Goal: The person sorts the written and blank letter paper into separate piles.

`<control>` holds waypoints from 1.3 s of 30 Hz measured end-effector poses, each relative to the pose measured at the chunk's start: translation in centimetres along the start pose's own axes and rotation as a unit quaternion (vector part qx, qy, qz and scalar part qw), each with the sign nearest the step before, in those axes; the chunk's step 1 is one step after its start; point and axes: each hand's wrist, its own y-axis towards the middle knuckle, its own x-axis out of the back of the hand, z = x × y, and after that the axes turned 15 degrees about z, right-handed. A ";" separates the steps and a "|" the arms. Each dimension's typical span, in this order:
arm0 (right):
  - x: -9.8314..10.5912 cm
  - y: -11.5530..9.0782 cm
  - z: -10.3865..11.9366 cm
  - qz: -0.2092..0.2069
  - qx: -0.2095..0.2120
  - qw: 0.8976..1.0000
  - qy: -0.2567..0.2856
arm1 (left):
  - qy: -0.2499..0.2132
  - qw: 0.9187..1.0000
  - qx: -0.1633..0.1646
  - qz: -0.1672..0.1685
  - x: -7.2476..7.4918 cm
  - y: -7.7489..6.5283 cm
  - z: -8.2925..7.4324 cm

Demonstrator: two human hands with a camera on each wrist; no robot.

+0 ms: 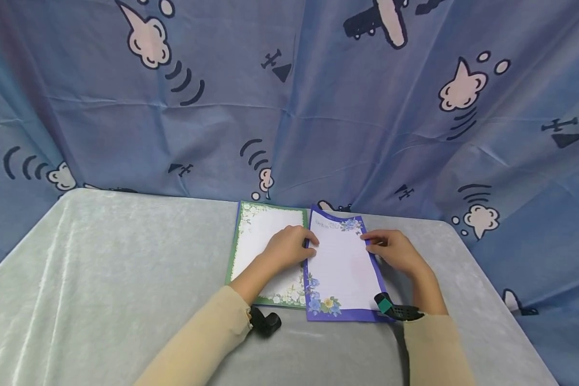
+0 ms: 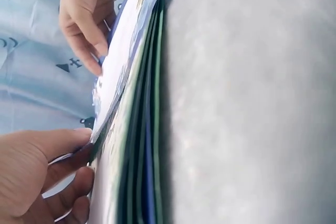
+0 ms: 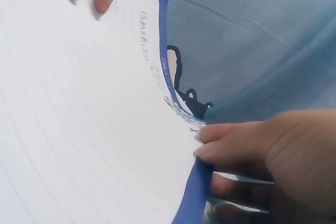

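A lined letter-paper sheet (image 1: 340,262) with a blue-purple border and printed blue flowers is held up between both hands, its top edge bowed. My left hand (image 1: 289,247) pinches its left edge, thumb on one side and fingers on the other, as the left wrist view shows. At the right edge, my right hand (image 3: 299,156) grips the sheet near the upper corner with thumb and fingertips. Beneath and to the left lies a stack of green-bordered letter paper (image 1: 270,230) with white flowers; my left forearm crosses over it. The stack's layered green edges (image 2: 157,77) include a blue one.
A pale grey cloth covers the table (image 1: 140,279). Behind its far edge hangs a blue curtain (image 1: 231,123) with cartoon prints. Each wrist wears a black camera band (image 1: 405,312).
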 end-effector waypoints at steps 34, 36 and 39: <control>-1.6 1.4 -2.2 -0.089 0.016 0.993 0.074 | -0.026 0.998 -0.003 -0.063 -1.5 0.7 2.0; -1.6 1.4 -2.2 -0.095 0.015 0.993 0.070 | -0.019 0.998 -0.005 -0.066 -1.5 0.7 2.0; -1.7 1.5 -2.2 -0.112 0.015 0.992 0.063 | -0.005 0.998 -0.002 -0.070 -1.5 0.7 2.0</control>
